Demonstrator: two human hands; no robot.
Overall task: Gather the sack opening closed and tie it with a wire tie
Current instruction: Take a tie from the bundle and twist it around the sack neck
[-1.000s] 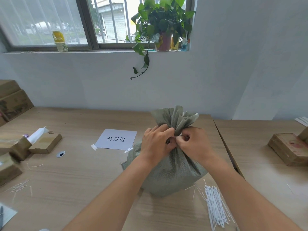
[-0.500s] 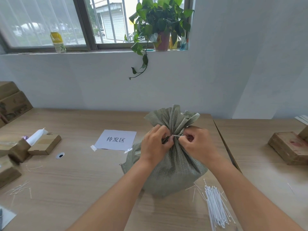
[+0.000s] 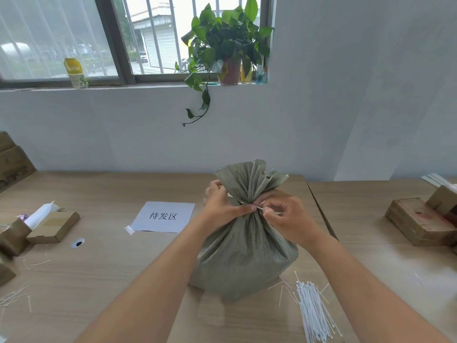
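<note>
Sack (image 3: pixel 244 256) stands upright mid-bench (image 3: pixel 111 268), long axis vertical, gathered mouth fanned upward. Contents not visible. Neck is clamped by left hand (image 3: pixel 222 206), thumb pressed at the cinch. Tie (image 3: pixel 259 207) is wrapped round the neck, its tail pinched between right hand (image 3: pixel 286 219) fingers, pointing right. Versus 0.5 s ago: right hand shifted right, tie drawn out further. Spare ties (image 3: pixel 314 315) lie near-right.

Wire tie (image 3: pixel 260 208): mostly hidden between fingertips, closure unreadable; cable-tie bundle (image 3: pixel 314 315): cut by bottom edge; cardboard boxes (image 3: pixel 12 157): cropped at left edge; bottle (image 3: pixel 75 73) label: blurred.
</note>
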